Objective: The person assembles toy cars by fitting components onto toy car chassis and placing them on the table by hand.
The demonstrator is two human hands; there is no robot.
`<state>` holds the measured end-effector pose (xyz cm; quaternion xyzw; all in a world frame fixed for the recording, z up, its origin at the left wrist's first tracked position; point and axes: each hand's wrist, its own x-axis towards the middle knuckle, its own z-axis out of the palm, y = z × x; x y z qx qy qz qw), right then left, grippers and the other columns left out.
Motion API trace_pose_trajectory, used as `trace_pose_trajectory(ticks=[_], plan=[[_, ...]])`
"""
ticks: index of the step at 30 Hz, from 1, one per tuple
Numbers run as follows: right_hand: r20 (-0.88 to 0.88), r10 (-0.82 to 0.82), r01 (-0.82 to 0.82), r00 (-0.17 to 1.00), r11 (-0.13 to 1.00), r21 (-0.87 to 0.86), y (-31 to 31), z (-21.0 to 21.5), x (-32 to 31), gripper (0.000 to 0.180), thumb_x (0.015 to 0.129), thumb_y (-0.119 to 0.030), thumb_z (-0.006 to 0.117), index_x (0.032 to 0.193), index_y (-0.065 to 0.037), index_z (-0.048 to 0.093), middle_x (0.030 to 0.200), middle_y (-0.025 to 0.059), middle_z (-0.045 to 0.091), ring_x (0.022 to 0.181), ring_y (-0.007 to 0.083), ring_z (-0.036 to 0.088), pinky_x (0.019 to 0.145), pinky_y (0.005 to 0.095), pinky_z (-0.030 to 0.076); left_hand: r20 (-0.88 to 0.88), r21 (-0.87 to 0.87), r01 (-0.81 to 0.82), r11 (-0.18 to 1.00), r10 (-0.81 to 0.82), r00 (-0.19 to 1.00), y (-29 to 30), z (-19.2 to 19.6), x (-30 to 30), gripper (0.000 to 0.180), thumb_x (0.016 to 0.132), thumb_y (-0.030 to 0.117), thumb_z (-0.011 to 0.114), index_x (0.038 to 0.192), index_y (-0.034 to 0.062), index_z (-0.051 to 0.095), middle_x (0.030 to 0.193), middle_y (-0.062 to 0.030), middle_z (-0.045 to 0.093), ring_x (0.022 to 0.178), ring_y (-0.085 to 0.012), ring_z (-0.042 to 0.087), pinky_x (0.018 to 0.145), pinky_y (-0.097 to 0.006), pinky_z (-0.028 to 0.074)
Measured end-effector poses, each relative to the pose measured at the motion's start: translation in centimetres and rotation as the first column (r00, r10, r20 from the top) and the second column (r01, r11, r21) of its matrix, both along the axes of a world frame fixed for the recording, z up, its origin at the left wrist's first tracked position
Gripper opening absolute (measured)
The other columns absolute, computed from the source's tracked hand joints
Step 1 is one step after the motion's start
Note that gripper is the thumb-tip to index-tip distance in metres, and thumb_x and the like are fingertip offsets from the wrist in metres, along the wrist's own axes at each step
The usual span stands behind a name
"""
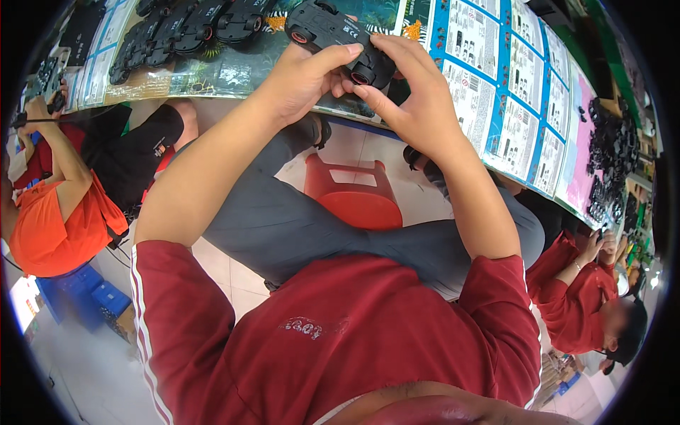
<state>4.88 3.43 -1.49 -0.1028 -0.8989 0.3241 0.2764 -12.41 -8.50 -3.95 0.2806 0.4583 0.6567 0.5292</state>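
A black toy car [327, 30] is held with its underside facing up, over the near edge of the table. Its wheels have red rings. My left hand [301, 79] grips it, thumb lying across the underside and fingers curled beneath, partly hidden. At the car's right end my right hand [423, 99] has its thumb on the near side and its fingers along the far side. To the left of my hands, several similar black toy cars [188, 34] lie in a row on the table, wheels showing.
Printed blue-and-white sheets [471, 92] cover the right part of the table [230, 79]. Beyond them is a pile of small black parts [610, 159]. A red stool [354, 191] stands between my legs. Co-workers sit at the left in orange [60, 227] and at the right in red [574, 297].
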Motion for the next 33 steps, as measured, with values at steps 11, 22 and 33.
trace_pose_trajectory(ticks=[11,22,33], plan=[[-0.083,-0.044,0.034,0.996,0.993,-0.116,-0.8,-0.5,0.1,0.058,0.079,-0.022,0.088,0.129,-0.004,0.065,0.127,0.016,0.065,0.112,0.033,0.066,0.09,0.0388,0.058,-0.097,-0.083,-0.126,0.989,0.118,0.988,-0.7,1.7,1.4,0.03,0.1,0.031,0.067,0.115,0.0045,0.067,0.094,-0.0039,0.071,0.079,-0.0113,0.068,0.066,-0.026,0.054],[-0.077,-0.072,0.052,0.994,0.97,-0.239,0.1,-1.0,0.3,0.039,0.087,-0.02,0.082,0.119,-0.002,0.069,0.11,0.0134,0.069,0.09,0.0236,0.07,0.077,0.0334,0.056,-0.003,-0.027,-0.091,0.995,0.091,0.996,-1.9,3.0,-2.1,0.034,0.104,0.026,0.061,0.127,0.001,0.061,0.115,-0.0098,0.071,0.1,-0.0178,0.072,0.079,-0.036,0.064],[-0.003,0.19,-0.169,0.982,0.867,-0.469,-2.0,0.9,1.0,0.033,0.094,-0.01,0.072,0.124,0.001,0.064,0.078,0.0085,0.064,0.071,0.0169,0.065,0.065,0.0295,0.051,0.003,-0.043,-0.494,0.869,0.494,0.869,-1.9,4.9,-2.8,0.027,0.106,0.03,0.055,0.117,0.0071,0.064,0.106,-0.0073,0.074,0.084,-0.0192,0.071,0.062,-0.033,0.053]])
